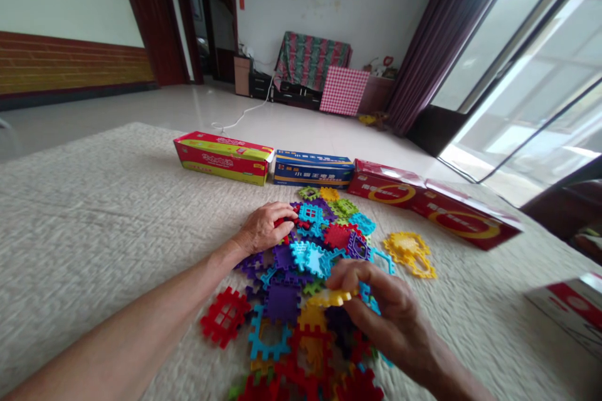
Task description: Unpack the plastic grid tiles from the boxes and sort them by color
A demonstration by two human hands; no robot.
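Note:
A heap of colourful plastic interlocking tiles with notched edges lies in front of me. My right hand (383, 310), slightly blurred, pinches a yellow interlocking tile (330, 298) edge-on above the near part of the heap. At the heap's far left side, my left hand (266, 229) has its fingers curled over a red interlocking tile (283, 230), partly hidden beneath them. Light blue tiles (310, 213) lie just right of those fingers. A purple tile (282, 301) and a red window tile (226, 317) lie nearer to me.
Behind the heap stands a row of boxes: a red and yellow-green box (223, 160), a blue box (313, 170) and two red boxes (465, 213). Yellow tiles (408, 247) lie apart on the right. A white and red box (571, 310) sits at the right edge of the quilted cover (141, 200).

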